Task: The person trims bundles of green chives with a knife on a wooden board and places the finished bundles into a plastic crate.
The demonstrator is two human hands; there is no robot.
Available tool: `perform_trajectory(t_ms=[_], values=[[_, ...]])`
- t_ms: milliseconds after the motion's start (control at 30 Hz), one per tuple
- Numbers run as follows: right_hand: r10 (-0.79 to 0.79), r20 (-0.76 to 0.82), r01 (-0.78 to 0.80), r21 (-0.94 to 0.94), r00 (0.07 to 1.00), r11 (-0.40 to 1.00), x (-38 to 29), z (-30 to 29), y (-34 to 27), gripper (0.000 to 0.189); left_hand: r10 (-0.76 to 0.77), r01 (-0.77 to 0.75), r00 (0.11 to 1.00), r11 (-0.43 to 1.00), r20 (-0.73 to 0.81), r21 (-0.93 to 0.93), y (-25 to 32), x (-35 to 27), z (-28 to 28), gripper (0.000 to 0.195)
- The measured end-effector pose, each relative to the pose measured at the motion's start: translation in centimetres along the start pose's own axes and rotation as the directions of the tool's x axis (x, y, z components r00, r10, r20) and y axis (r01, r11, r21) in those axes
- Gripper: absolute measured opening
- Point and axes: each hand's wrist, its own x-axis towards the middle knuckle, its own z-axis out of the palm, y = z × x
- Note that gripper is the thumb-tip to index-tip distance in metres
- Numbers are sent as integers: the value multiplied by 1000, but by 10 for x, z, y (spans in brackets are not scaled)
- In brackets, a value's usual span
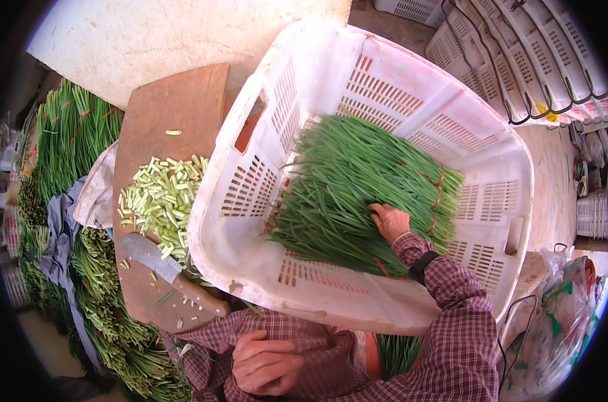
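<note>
My right hand (390, 221) reaches into a large white plastic basket (216, 266). Its bent fingers touch the long leaves of green garlic chives (334, 186); whether they grip any is hidden. The chives lie in bundles on the basket floor, leaf tips to the left and pale stem ends to the right. Orange-red ties (437, 193) go around the bundles near the stems. My left hand (266, 362) is outside the basket, in front of my checked clothing. Its fingers are loosely curled and somewhat apart, with nothing visible in them.
Left of the basket, a wooden board (168, 113) carries cut pale stem pieces (166, 193) and a wooden-handled cleaver (176, 279). More tied chives (78, 130) are piled beyond it. White crates (525, 60) stand stacked at upper right. Clear plastic bags (555, 321) lie at lower right.
</note>
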Motion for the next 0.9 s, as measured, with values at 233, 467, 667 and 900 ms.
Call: perform_trajectory(t_ms=[233, 467, 667, 900], values=[[32, -21, -34, -73, 999, 997, 8, 5, -12, 31, -2, 3, 1000, 999, -26, 33, 3, -1, 1, 10], [67, -5, -67, -22, 998, 998, 11, 6, -10, 18, -41, 41, 999, 999, -5, 23, 6, 1, -1, 13], [39, -66, -34, 80, 997, 996, 14, 4, -17, 12, -49, 49, 999, 999, -19, 4, 7, 2, 1, 14], [-68, -121, 68, -9, 990, 998, 21, 21, -17, 11, 0, 0, 1000, 1000, 10, 18, 5, 3, -2, 13]])
